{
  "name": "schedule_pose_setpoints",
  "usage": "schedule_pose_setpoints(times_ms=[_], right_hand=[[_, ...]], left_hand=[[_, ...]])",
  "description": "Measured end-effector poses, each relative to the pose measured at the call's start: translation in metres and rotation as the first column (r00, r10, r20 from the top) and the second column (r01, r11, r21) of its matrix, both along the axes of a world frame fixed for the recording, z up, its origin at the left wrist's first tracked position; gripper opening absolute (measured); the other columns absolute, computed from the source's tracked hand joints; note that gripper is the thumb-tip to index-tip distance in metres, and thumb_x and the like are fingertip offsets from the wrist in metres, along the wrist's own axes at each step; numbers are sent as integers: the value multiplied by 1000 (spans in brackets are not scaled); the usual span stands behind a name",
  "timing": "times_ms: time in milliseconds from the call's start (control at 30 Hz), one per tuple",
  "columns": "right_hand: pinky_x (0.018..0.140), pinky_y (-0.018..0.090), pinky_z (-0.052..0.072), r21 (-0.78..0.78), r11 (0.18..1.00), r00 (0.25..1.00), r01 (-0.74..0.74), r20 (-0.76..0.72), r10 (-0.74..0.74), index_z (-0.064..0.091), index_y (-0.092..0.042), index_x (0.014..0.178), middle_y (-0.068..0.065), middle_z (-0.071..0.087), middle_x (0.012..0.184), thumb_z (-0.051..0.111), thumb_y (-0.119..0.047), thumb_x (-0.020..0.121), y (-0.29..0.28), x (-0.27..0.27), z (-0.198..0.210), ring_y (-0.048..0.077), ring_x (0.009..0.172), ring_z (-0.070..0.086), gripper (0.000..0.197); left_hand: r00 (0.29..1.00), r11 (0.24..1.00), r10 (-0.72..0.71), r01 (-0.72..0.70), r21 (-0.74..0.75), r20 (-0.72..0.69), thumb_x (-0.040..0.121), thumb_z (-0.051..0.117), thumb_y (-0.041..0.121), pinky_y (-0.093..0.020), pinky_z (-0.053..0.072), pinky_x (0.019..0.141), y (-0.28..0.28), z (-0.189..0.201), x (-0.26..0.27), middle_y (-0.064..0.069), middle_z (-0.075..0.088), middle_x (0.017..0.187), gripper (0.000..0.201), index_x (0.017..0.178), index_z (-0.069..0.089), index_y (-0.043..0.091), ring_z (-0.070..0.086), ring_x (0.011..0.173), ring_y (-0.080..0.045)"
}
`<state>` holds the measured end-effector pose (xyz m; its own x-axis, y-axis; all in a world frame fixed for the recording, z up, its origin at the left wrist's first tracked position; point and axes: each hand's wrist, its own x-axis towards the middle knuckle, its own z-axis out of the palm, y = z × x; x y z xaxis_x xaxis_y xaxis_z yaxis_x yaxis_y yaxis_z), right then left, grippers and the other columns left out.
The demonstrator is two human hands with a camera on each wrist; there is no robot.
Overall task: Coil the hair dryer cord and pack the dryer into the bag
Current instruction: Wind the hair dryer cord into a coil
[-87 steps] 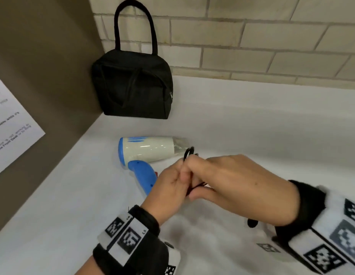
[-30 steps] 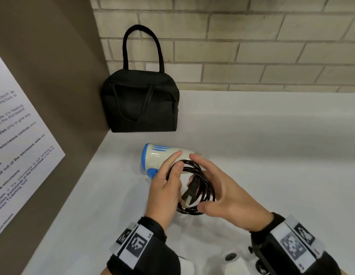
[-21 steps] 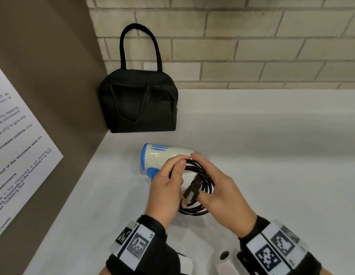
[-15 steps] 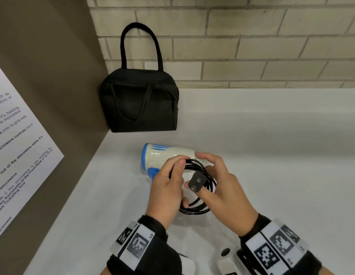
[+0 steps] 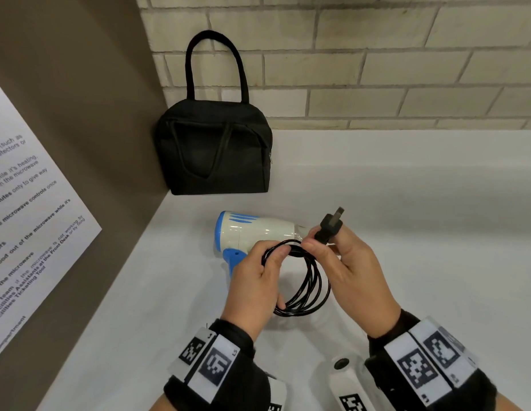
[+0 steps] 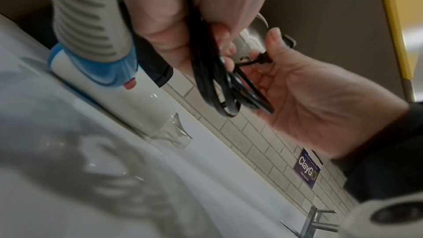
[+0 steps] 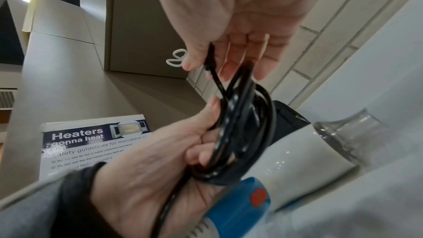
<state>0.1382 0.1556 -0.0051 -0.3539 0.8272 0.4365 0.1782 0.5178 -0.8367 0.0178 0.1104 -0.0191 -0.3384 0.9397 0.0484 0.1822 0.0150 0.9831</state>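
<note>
The white and blue hair dryer [image 5: 252, 232] lies on its side on the white counter [image 5: 421, 232], nozzle to the right. Its black cord [image 5: 310, 287] is wound into a coil of several loops. My left hand [image 5: 258, 280] grips the coil at its left side, thumb over the loops [image 7: 228, 133]. My right hand [image 5: 350, 268] pinches the cord just below the plug [image 5: 329, 226] and holds the plug up above the coil. The black bag [image 5: 216, 152] stands zipped in the back left corner, handle up against the brick wall.
A brown side panel [image 5: 80, 143] with a printed microwave notice [image 5: 20, 218] walls off the left. Brick wall [image 5: 377, 69] runs along the back. A metal tap [image 6: 315, 223] stands far along the counter to the right.
The coil has stayed in my left hand. My right hand has pulled the plug out from across the loops and lifted it up and to the right, above the coil.
</note>
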Motion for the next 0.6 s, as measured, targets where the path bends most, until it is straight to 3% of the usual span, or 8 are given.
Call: schedule_pose_setpoints(times_ms=[133,233,333,400,500,567,600], right_hand=[[72,16,43,84,996,998,-18,54,13,55,-32,81,-13,60,79,45,-48,77,-6,1,7,12,80,55,20],[70,13,41,138,990,998,-32,53,25,55,-33,79,-15,59,75,46,-46,78,-12,3,13,9,77,53,16],[69,7,40,116,991,998,-59,21,57,54,-36,74,-15,60,75,50,-47,76,-16,8,20,0,74,55,12],[67,5,41,30,998,995,-60,-84,62,56,-33,71,-20,62,74,54,-41,73,-14,9,25,-5,70,57,9],[59,8,42,-144,989,973,-42,-231,8,60,-16,65,-11,61,58,62,-33,73,4,4,36,-2,57,53,19],[59,16,44,-265,961,994,-73,-93,49,59,-7,66,-7,59,57,57,-29,83,22,-1,43,6,58,52,28],[60,20,44,-369,922,992,-121,-8,127,58,-9,65,-7,59,60,52,-31,85,29,-4,44,9,58,52,31]], left_hand=[[998,999,17,-14,47,-59,91,44,24,-13,40,48,1,0,3,12,53,63,16,85,58,30,47,43,-9],[997,997,22,-16,81,-79,91,42,21,-19,40,59,0,1,5,14,47,55,22,81,53,38,48,50,-3],[999,998,11,-10,55,-32,92,41,22,-25,40,51,0,1,4,9,48,58,22,81,54,36,43,44,-4],[1000,998,-24,24,52,0,92,40,21,-23,38,48,-2,2,5,12,53,58,21,86,54,36,42,43,-4],[985,992,-128,128,11,119,92,42,19,-18,31,43,-3,2,10,13,47,46,27,82,57,38,36,36,-5],[955,975,-204,217,-37,217,91,44,20,-20,25,39,-5,2,13,11,35,46,29,76,60,38,25,37,-4],[941,966,-238,256,-48,239,90,45,20,-20,24,38,-6,3,14,11,33,45,27,75,61,37,23,36,-5]])
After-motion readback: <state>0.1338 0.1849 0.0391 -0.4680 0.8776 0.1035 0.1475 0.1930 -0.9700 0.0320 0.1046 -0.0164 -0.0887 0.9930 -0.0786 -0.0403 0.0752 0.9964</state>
